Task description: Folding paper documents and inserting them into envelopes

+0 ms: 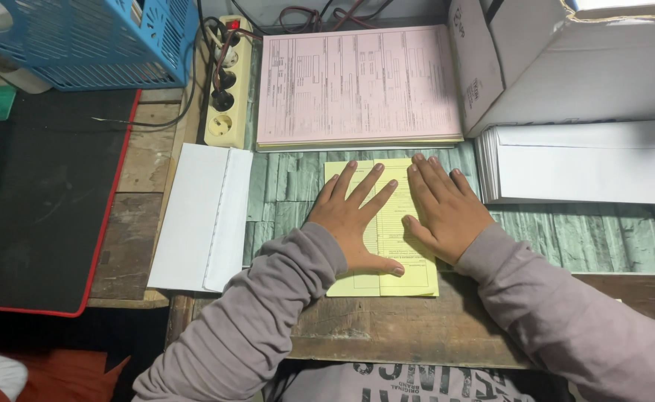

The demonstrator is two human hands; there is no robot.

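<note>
Both hands' fingers (365, 186) flat, yellow form (417, 279) beneath

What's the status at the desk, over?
Left hand and right hand flat on the yellow form. Form lies folded. Nothing blocking; pink forms behind.

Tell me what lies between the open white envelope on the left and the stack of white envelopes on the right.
In the head view, the folded yellow form lies there, with the left hand and right hand pressed flat on it.

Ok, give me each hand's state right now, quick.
Left hand: open, flat, pressing the yellow form.
Right hand: open, flat on the same form, holding nothing.
</note>
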